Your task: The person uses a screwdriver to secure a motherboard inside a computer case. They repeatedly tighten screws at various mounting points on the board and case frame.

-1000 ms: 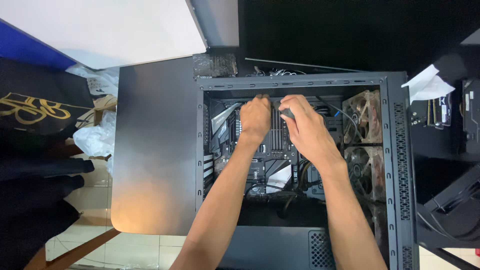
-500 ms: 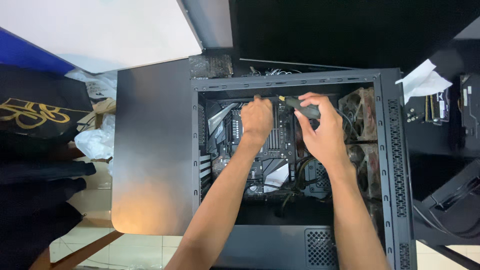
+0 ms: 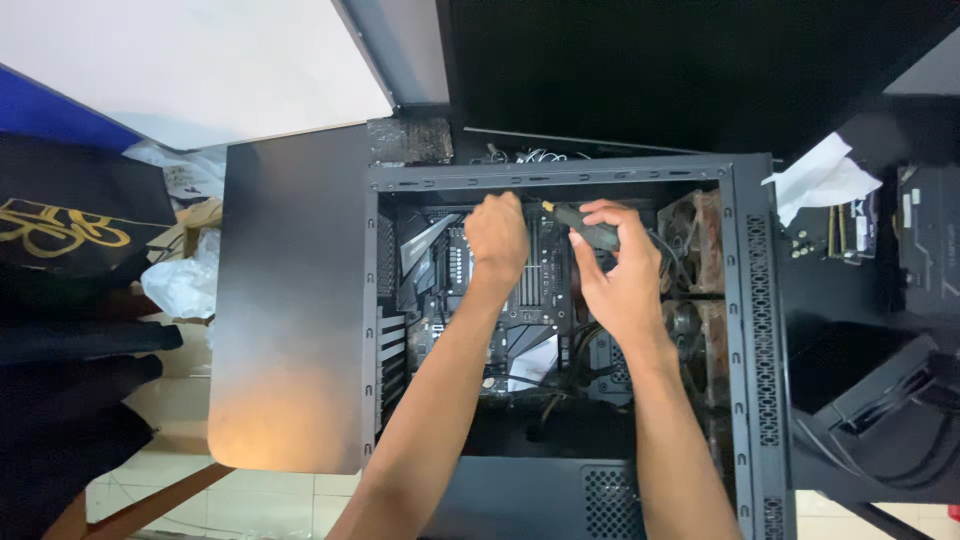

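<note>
Open computer case (image 3: 750, 300); right hand (image 3: 620, 280) around screwdriver (image 3: 585, 228); left hand (image 3: 497, 238) alongside

Left hand (image 3: 497, 235) fisted; right hand (image 3: 622, 275) — pinching grip

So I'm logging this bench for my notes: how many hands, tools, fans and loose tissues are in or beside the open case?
Bare hands inside the open black metal computer case: 2, left hand and right hand
Dark-handled screwdriver in the right hand: 1
Round dusty case fans at the right wall: 2
Crumpled white tissue: 1
Total: 6
</note>
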